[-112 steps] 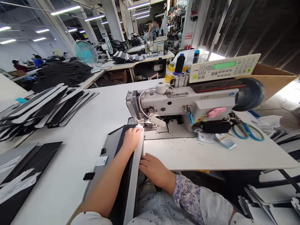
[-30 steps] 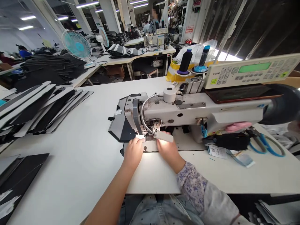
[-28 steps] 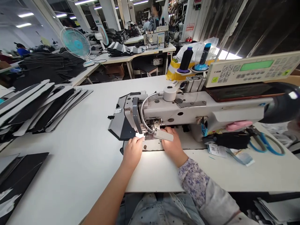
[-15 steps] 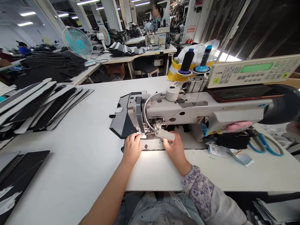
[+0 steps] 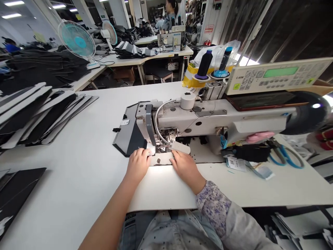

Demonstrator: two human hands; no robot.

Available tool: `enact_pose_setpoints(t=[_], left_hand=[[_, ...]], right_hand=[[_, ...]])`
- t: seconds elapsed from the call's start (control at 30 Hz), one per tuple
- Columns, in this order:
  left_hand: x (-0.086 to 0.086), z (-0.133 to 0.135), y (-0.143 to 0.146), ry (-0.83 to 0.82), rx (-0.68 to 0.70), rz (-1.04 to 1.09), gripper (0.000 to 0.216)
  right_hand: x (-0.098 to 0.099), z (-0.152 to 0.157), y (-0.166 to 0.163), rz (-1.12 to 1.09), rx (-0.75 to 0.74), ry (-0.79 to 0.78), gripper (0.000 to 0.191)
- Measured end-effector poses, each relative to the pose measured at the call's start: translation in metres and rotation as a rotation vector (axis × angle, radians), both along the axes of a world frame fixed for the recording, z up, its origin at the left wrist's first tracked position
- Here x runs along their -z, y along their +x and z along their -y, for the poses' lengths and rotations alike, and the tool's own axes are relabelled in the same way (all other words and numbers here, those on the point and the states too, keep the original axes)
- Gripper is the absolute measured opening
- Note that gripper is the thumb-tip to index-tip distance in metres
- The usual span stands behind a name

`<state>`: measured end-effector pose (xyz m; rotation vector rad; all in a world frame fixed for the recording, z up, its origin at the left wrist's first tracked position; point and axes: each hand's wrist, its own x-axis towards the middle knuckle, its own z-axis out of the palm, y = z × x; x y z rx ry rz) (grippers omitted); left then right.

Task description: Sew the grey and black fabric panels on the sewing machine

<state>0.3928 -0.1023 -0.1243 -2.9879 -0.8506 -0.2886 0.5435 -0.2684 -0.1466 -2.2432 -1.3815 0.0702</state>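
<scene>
A grey and black fabric panel (image 5: pixel 128 133) with a small white label lies flat at the left end of the sewing machine (image 5: pixel 192 119), its near corner beside the needle area. My left hand (image 5: pixel 138 163) is closed over that near corner, fingers curled, with a pale strip (image 5: pixel 151 149) showing at the fingertips. On the right of the needle, my right hand (image 5: pixel 186 169) rests on the metal bed, thumb and forefinger apart. Its fingertips are close to the presser foot (image 5: pixel 162 148), just under a small white lamp (image 5: pixel 180 147) on a bendy metal hose.
Stacked fabric panels (image 5: pixel 47 114) lie on the left, with more dark pieces (image 5: pixel 20 194) nearer. Blue-handled scissors (image 5: pixel 286 156) and paper tags (image 5: pixel 235 164) lie on the right. Thread cones (image 5: pixel 205 64) stand behind the machine. A person (image 5: pixel 170 17) is at another machine beyond.
The view has shifted slightly. My right hand has moved a little left toward the presser foot, and its fingers now show below the lamp. My left hand stays at the panel.
</scene>
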Motion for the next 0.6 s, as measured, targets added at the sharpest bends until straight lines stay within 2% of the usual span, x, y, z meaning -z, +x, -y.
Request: enact_pose_setpoints(t=[0.07, 0.17, 0.27, 0.33, 0.4, 0.47, 0.5, 0.57, 0.6], left_hand=[[-0.003, 0.005, -0.025, 0.003, 0.022, -0.014, 0.025], [0.001, 0.025, -0.079, -0.018, 0.076, -0.008, 0.028], [0.012, 0.051, -0.139, -0.051, 0.102, 0.007, 0.034], [0.018, 0.064, -0.176, -0.083, 0.102, 0.034, 0.026], [0.015, 0.07, -0.204, -0.114, 0.08, 0.132, 0.032], [0.0, 0.065, -0.224, -0.144, -0.09, 0.314, 0.037], [-0.012, 0.059, -0.231, -0.158, -0.252, 0.433, 0.035], [-0.041, 0.035, -0.242, -0.175, -0.667, 0.713, 0.031], [-0.057, 0.019, -0.247, -0.182, -0.856, 0.868, 0.036]], right_hand=[[-0.001, 0.0, -0.001, 0.004, 0.022, -0.009, 0.031], [-0.002, -0.001, -0.005, 0.035, 0.047, -0.03, 0.03], [-0.002, -0.004, -0.012, 0.068, -0.046, -0.026, 0.031], [-0.001, -0.004, -0.015, 0.088, -0.099, 0.0, 0.032], [0.002, -0.004, -0.015, 0.112, -0.086, 0.02, 0.034], [0.009, -0.006, -0.011, 0.16, -0.047, 0.007, 0.04], [0.014, -0.008, -0.006, 0.192, -0.037, -0.007, 0.043], [0.026, -0.015, 0.005, 0.242, -0.065, -0.038, 0.048], [0.033, -0.02, 0.011, 0.263, -0.099, -0.055, 0.049]])
